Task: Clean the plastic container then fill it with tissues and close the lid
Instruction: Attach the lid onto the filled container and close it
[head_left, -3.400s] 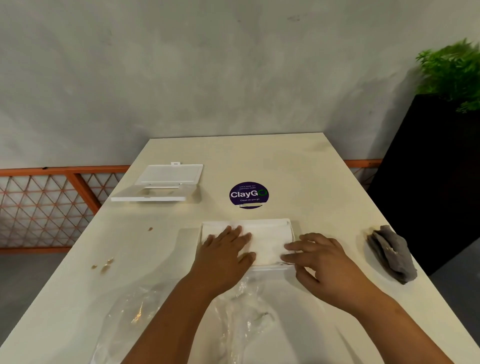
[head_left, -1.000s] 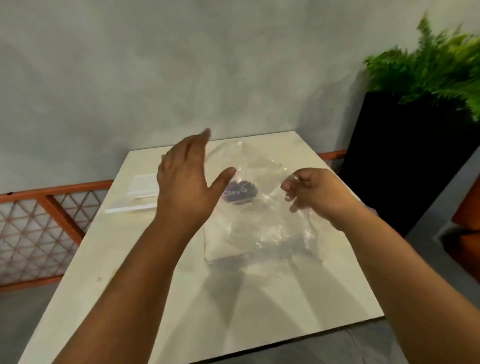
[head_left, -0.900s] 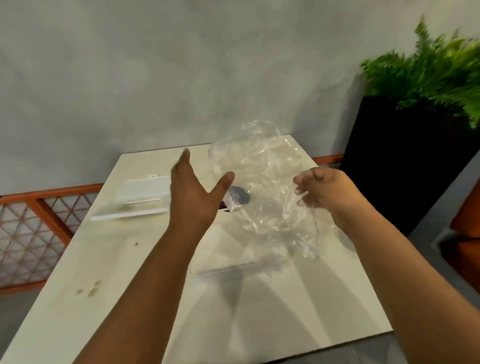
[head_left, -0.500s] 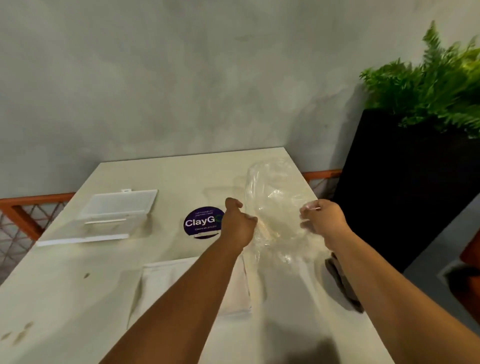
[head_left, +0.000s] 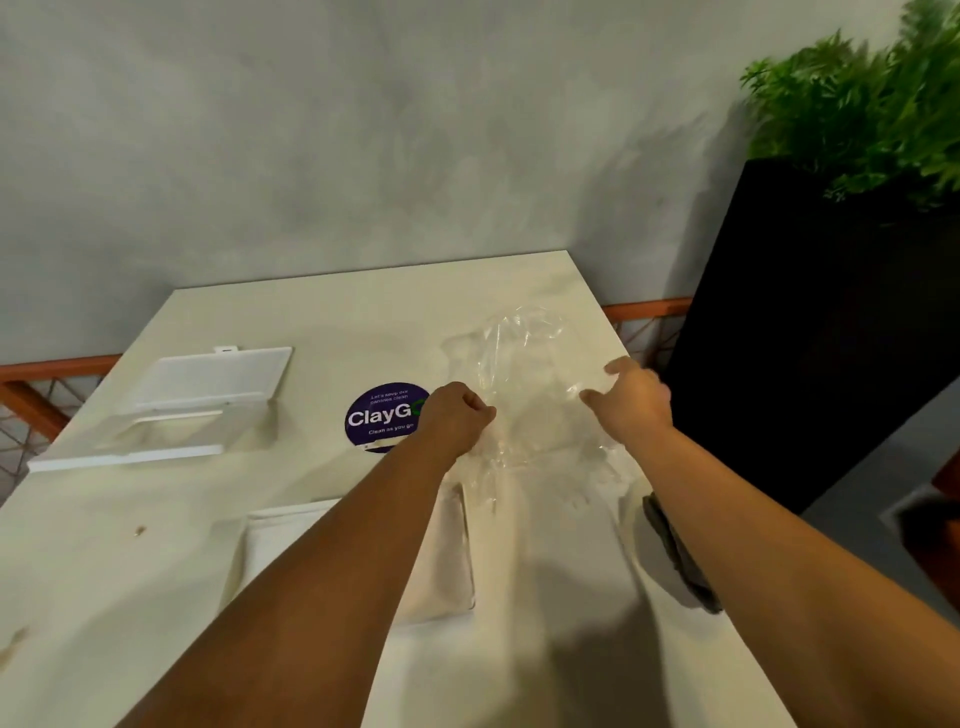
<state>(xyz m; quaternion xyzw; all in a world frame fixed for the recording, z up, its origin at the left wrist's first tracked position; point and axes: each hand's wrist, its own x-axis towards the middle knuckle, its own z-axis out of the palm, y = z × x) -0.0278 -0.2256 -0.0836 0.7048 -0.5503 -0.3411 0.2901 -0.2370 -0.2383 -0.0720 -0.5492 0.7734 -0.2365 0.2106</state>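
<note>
Both hands reach out over the far right part of the table (head_left: 156, 582): our left hand (head_left: 457, 418) is curled into a fist, pinching the near left edge of a crumpled clear plastic wrapper (head_left: 530, 384), and our right hand (head_left: 631, 397) has its fingers spread loosely, resting on the wrapper's right side without closing around it. We see the stack of tissues (head_left: 447, 561) lying flat on the table nearer to us, under our left forearm and well behind both hands, with only its left and right ends showing. We find the plastic container (head_left: 171, 415) well to the left of our left hand, white, sitting open with its lid (head_left: 218, 371) raised toward the wall and nothing visible inside. Between the container and our left hand a round purple ClayGo sticker (head_left: 379, 418) is stuck to the tabletop, partly covered by our knuckles. At the right table edge, partly hidden under our right forearm, lies a grey cloth (head_left: 670, 545). Small brown crumbs (head_left: 139, 531) dot the near left of the table. Beyond the right edge stands a black planter (head_left: 810, 332) with green fern leaves.
</note>
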